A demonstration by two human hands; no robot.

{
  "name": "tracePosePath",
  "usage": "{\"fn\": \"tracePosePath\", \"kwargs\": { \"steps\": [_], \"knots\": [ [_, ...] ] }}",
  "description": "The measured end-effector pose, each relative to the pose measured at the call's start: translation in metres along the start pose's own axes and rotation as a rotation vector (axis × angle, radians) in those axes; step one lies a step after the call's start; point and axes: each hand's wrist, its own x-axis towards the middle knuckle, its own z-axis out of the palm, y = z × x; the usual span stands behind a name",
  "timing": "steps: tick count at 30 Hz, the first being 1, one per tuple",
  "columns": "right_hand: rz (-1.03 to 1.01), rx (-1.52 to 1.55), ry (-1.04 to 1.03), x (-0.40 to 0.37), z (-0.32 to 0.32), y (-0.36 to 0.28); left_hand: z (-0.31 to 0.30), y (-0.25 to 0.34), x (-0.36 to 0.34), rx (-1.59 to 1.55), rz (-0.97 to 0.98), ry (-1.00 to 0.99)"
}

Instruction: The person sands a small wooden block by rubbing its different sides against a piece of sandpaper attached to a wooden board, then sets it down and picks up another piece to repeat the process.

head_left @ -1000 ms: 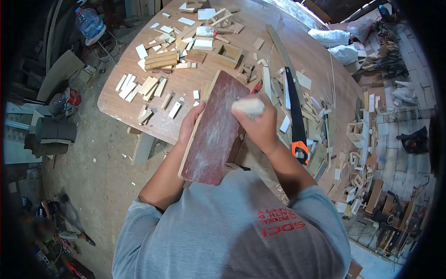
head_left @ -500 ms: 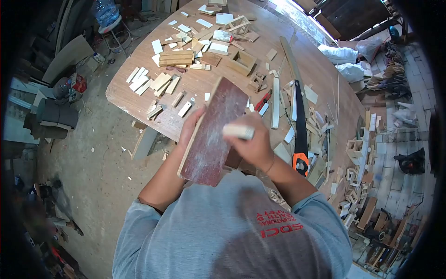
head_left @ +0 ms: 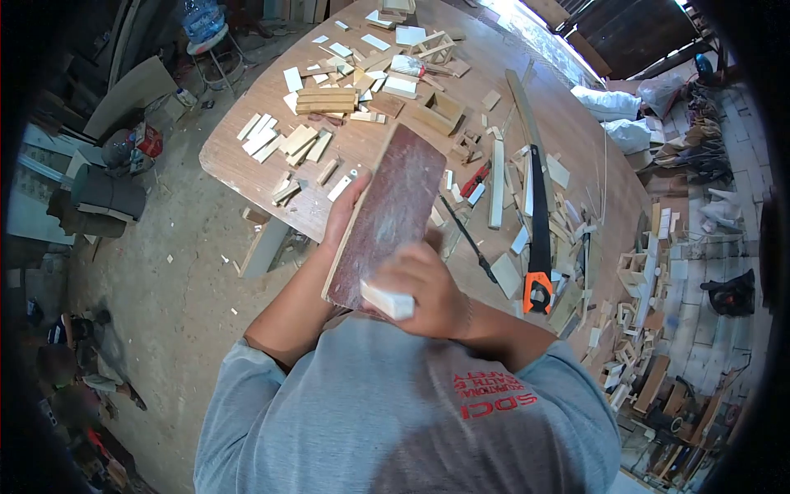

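My left hand [head_left: 345, 212] grips the left edge of a long sanding board [head_left: 397, 193], holding it tilted in front of my chest. Its face is reddish brown, like sandpaper, with pale dust streaks down the middle. In my right hand [head_left: 426, 290] is a small pale wood block [head_left: 385, 300], at the board's lower end and seemingly against its face. Motion smears some of the right fingers. The left fingers behind the board are hidden.
Beyond the board, a wooden table [head_left: 247, 185] carries many loose wood pieces, a small open wooden box [head_left: 439, 113] and red-handled pliers [head_left: 476, 179]. A handsaw [head_left: 539, 222] with an orange handle lies to the right. A thin dark tool [head_left: 469, 239] rests nearer me.
My right hand has slid the wood block down the sanding board toward my chest. The left hand keeps its grip, and the whole view has shifted slightly.
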Motion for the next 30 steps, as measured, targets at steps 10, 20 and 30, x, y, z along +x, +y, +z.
{"fn": "tracePosePath", "kwargs": {
  "steps": [10,20,30],
  "knots": [
    [0.023,0.057,-0.001,-0.003,0.004,-0.007,0.011,0.000,-0.011,0.167,0.106,0.024],
    [0.083,-0.046,0.030,-0.017,0.006,0.012,0.002,0.001,-0.018,0.103,0.139,0.014],
    [0.046,-0.109,0.006,-0.015,-0.002,0.026,-0.002,-0.016,-0.025,-0.046,0.198,0.051]
  ]
}}
